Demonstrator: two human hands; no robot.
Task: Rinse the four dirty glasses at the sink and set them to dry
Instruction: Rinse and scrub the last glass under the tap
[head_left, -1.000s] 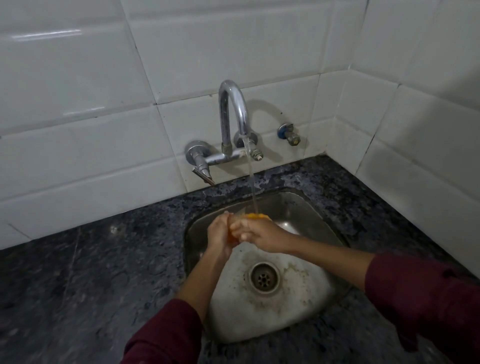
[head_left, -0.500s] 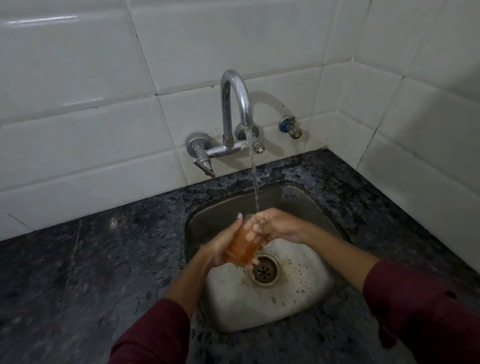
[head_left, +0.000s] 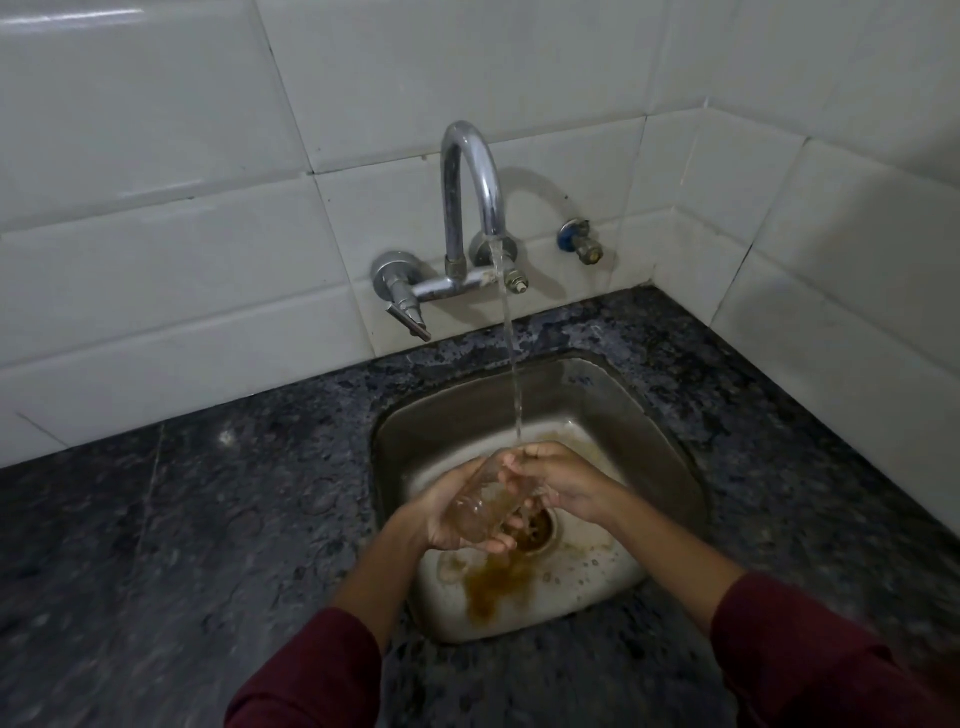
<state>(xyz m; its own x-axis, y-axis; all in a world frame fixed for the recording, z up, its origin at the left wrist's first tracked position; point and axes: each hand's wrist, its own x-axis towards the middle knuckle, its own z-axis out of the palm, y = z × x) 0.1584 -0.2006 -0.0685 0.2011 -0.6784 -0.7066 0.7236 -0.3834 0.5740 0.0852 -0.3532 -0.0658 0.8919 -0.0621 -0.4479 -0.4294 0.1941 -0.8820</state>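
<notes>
Over the sink drain, glass lies tilted, long axis near-left to far-right, mouth far-right. Left hand cups it from below, fingers curled; right hand fingers at its mouth, under faucet stream.

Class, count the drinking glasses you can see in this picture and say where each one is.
1. The glass is tilted over the sink, held in the left hand and right hand under the running water. Any others lie out of view.
</notes>
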